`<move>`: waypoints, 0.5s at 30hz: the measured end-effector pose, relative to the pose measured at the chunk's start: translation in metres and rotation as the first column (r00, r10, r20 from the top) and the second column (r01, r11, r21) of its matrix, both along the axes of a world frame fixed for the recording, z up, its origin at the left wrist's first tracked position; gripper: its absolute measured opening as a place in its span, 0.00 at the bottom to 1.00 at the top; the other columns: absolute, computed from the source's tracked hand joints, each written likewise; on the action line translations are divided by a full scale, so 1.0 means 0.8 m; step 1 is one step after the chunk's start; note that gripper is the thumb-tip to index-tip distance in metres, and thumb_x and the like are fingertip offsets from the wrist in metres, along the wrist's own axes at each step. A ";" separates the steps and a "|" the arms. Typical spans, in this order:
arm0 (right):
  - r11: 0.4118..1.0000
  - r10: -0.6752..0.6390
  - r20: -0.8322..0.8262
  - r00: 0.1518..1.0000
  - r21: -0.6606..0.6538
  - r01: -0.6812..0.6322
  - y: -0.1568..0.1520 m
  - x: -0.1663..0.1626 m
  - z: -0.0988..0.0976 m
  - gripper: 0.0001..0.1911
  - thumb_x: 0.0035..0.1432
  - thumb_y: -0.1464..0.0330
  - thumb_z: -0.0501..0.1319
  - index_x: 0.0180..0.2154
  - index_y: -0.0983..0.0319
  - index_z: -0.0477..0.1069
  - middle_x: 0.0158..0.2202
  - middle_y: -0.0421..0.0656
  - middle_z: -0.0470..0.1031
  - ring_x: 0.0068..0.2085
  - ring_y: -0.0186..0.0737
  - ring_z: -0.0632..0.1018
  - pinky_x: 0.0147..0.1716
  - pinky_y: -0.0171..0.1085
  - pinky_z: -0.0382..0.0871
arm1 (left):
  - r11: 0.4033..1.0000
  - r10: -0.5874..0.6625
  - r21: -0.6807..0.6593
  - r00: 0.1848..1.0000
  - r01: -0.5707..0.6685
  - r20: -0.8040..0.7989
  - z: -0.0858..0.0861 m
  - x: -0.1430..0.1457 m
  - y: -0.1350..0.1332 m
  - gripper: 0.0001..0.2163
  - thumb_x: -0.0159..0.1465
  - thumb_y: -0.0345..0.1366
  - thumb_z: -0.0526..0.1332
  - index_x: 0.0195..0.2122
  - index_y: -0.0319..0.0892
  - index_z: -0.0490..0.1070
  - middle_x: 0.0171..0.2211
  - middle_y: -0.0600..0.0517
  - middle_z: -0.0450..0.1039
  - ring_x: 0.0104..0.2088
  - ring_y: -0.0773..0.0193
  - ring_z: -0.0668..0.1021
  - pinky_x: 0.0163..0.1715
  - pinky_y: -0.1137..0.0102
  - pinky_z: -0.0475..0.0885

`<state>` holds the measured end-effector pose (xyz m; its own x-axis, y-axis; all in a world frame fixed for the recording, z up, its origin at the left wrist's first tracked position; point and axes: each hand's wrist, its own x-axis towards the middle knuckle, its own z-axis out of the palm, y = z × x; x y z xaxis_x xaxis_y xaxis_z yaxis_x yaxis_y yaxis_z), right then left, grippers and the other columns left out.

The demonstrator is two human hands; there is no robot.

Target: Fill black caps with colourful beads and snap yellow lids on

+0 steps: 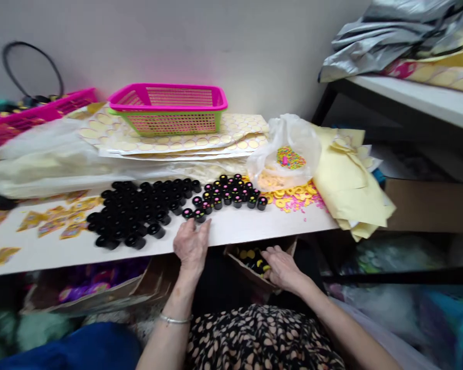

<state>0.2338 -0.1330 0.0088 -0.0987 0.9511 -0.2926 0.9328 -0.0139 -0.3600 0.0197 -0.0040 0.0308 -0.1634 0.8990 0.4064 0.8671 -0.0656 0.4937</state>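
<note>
My left hand (192, 244) is at the front of the white table, its thumb and fingertips closed about a small black cylinder (199, 216) with a coloured top. Beside it stands a group of similar cylinders (227, 198) holding pink and yellow bits. Further left is a larger cluster of plain-looking black cylinders (135, 208). Below the table edge, my right hand (282, 268) reaches into a cardboard box (250, 271) of black and yellow pieces (259, 263). Its fingers are bent down among them; what they grip is hidden.
Yellow rings (289, 194) and pink bits (293, 204) lie beneath a clear bag (291, 133) holding multicoloured beads (291, 158). Behind are a pink and green basket (172, 121) and printed sheets (247, 126). Yellow packets (61, 218) lie left; yellow paper (343, 180) overhangs right.
</note>
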 end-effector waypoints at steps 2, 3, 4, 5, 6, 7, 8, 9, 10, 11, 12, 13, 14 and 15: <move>1.000 0.018 -0.160 0.987 0.021 -0.015 0.003 0.012 0.019 0.14 0.46 0.73 0.57 0.38 0.63 0.71 0.37 0.46 0.72 0.39 0.43 0.70 0.35 0.36 0.62 | 0.995 0.054 -0.081 0.998 -0.052 0.015 0.003 0.007 0.006 0.18 0.52 0.52 0.58 0.21 0.41 0.67 0.21 0.54 0.65 0.22 0.67 0.66 0.24 0.71 0.55; 0.999 0.010 -0.276 0.961 0.033 -0.001 0.004 0.022 0.028 0.11 0.48 0.72 0.57 0.36 0.63 0.72 0.34 0.44 0.73 0.36 0.40 0.71 0.33 0.34 0.62 | 0.991 0.070 -0.115 0.997 -0.065 0.043 0.004 0.011 0.009 0.19 0.52 0.54 0.58 0.20 0.42 0.66 0.20 0.55 0.64 0.22 0.67 0.65 0.23 0.72 0.54; 0.998 -0.014 -0.389 0.921 0.053 0.037 0.006 0.033 0.036 0.08 0.50 0.71 0.56 0.34 0.62 0.72 0.30 0.42 0.72 0.33 0.37 0.71 0.32 0.33 0.62 | 0.987 0.083 -0.145 0.994 -0.072 0.076 0.006 0.014 0.010 0.20 0.51 0.56 0.58 0.20 0.42 0.66 0.19 0.56 0.63 0.21 0.68 0.64 0.23 0.72 0.53; 0.991 -0.054 -0.481 0.875 0.085 0.108 0.010 0.046 0.043 0.07 0.52 0.71 0.55 0.31 0.62 0.71 0.27 0.40 0.71 0.31 0.35 0.71 0.30 0.33 0.62 | 0.982 0.096 -0.170 0.989 -0.076 0.108 0.007 0.016 0.012 0.20 0.50 0.57 0.58 0.20 0.42 0.66 0.18 0.56 0.63 0.20 0.68 0.64 0.23 0.72 0.53; 0.968 -0.103 -0.542 0.834 0.138 0.210 0.014 0.060 0.047 0.06 0.53 0.70 0.55 0.30 0.62 0.71 0.26 0.39 0.70 0.29 0.35 0.70 0.30 0.32 0.62 | 0.978 0.111 -0.188 0.985 -0.085 0.133 0.009 0.018 0.014 0.21 0.50 0.58 0.58 0.20 0.42 0.66 0.17 0.57 0.62 0.20 0.68 0.63 0.22 0.72 0.53; 0.923 -0.153 -0.570 0.807 0.209 0.323 0.021 0.074 0.049 0.07 0.53 0.69 0.54 0.29 0.62 0.70 0.25 0.39 0.69 0.29 0.35 0.70 0.30 0.33 0.62 | 0.975 0.128 -0.199 0.980 -0.097 0.150 0.010 0.019 0.016 0.21 0.49 0.58 0.58 0.19 0.43 0.66 0.16 0.57 0.62 0.20 0.68 0.63 0.22 0.72 0.53; 0.856 -0.201 -0.571 0.796 0.294 0.426 0.029 0.087 0.049 0.06 0.53 0.69 0.55 0.29 0.62 0.70 0.26 0.39 0.69 0.29 0.35 0.69 0.30 0.33 0.62 | 0.973 0.142 -0.204 0.977 -0.108 0.160 0.012 0.020 0.018 0.21 0.48 0.58 0.58 0.19 0.43 0.66 0.16 0.57 0.61 0.20 0.69 0.63 0.22 0.72 0.53; 0.783 -0.240 -0.550 0.800 0.377 0.494 0.038 0.098 0.048 0.06 0.53 0.69 0.55 0.29 0.62 0.70 0.27 0.40 0.69 0.30 0.36 0.70 0.31 0.34 0.62 | 0.972 0.151 -0.206 0.974 -0.115 0.169 0.014 0.021 0.019 0.21 0.48 0.58 0.58 0.19 0.43 0.66 0.15 0.57 0.61 0.20 0.69 0.63 0.22 0.72 0.53; 0.730 -0.273 -0.512 0.814 0.441 0.522 0.048 0.107 0.045 0.06 0.53 0.69 0.55 0.30 0.62 0.70 0.29 0.41 0.68 0.31 0.36 0.70 0.32 0.35 0.62 | 0.971 0.158 -0.207 0.971 -0.120 0.179 0.015 0.021 0.020 0.21 0.48 0.57 0.59 0.19 0.42 0.66 0.15 0.58 0.61 0.20 0.69 0.63 0.22 0.72 0.53; 0.701 -0.303 -0.460 0.834 0.486 0.523 0.059 0.114 0.043 0.06 0.52 0.69 0.56 0.31 0.62 0.71 0.30 0.41 0.68 0.33 0.37 0.70 0.33 0.35 0.62 | 0.971 0.159 -0.207 0.968 -0.118 0.194 0.016 0.022 0.020 0.20 0.48 0.57 0.59 0.20 0.42 0.67 0.15 0.58 0.62 0.20 0.69 0.63 0.22 0.73 0.54; 0.696 -0.329 -0.395 0.857 0.512 0.504 0.069 0.117 0.041 0.07 0.53 0.68 0.56 0.32 0.61 0.72 0.32 0.42 0.68 0.34 0.38 0.70 0.34 0.36 0.62 | 0.973 0.153 -0.204 0.966 -0.110 0.210 0.016 0.022 0.020 0.19 0.48 0.56 0.59 0.20 0.42 0.67 0.16 0.58 0.62 0.20 0.69 0.64 0.22 0.73 0.54; 0.707 -0.353 -0.321 0.879 0.523 0.475 0.079 0.118 0.040 0.08 0.53 0.67 0.56 0.33 0.61 0.72 0.33 0.42 0.68 0.36 0.39 0.69 0.35 0.36 0.62 | 0.976 0.137 -0.195 0.965 -0.094 0.223 0.016 0.023 0.018 0.18 0.49 0.55 0.59 0.20 0.42 0.68 0.16 0.58 0.61 0.20 0.69 0.64 0.22 0.73 0.55; 0.724 -0.374 -0.242 0.895 0.528 0.445 0.088 0.117 0.041 0.08 0.54 0.66 0.56 0.34 0.60 0.72 0.34 0.43 0.68 0.38 0.40 0.69 0.36 0.36 0.62 | 0.981 0.107 -0.180 0.967 -0.066 0.232 0.014 0.025 0.015 0.17 0.49 0.54 0.59 0.21 0.42 0.69 0.16 0.58 0.61 0.20 0.70 0.64 0.22 0.73 0.55; 0.742 -0.389 -0.160 0.907 0.529 0.411 0.097 0.114 0.042 0.09 0.54 0.64 0.56 0.35 0.60 0.72 0.36 0.43 0.68 0.39 0.41 0.69 0.37 0.37 0.62 | 0.986 0.066 -0.162 0.969 -0.028 0.236 0.012 0.026 0.012 0.16 0.50 0.52 0.60 0.22 0.43 0.70 0.16 0.58 0.61 0.20 0.70 0.64 0.22 0.73 0.56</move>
